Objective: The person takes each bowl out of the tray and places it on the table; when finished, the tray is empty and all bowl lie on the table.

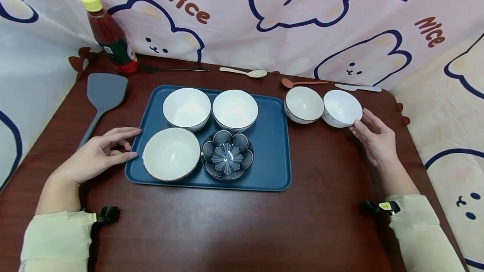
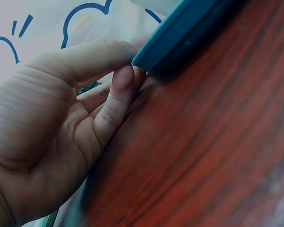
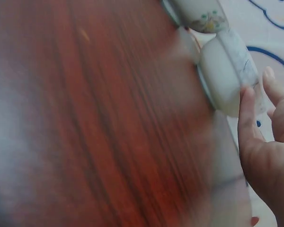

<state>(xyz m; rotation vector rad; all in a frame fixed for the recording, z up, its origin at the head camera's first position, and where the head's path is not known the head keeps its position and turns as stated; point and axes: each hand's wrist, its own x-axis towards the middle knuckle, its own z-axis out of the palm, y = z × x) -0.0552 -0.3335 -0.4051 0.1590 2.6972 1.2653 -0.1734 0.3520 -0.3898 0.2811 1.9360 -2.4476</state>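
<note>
A blue tray carries several bowls: two white bowls at the back, a wide cream bowl at the front left and a dark flower-shaped bowl beside it. At the tray's left rim are the fingertips of my left hand, index finger and thumb spread apart along the edge. To the right of the tray, my right hand touches the side of a white bowl with its thumb, the fingers extended by the wall. Another small patterned bowl stands close against that one.
A grey spatula lies left of the tray, below a red sauce bottle. Along the back edge lie a dark fork, a cream spoon, a brown spoon and a white knife. A printed cloth hangs behind.
</note>
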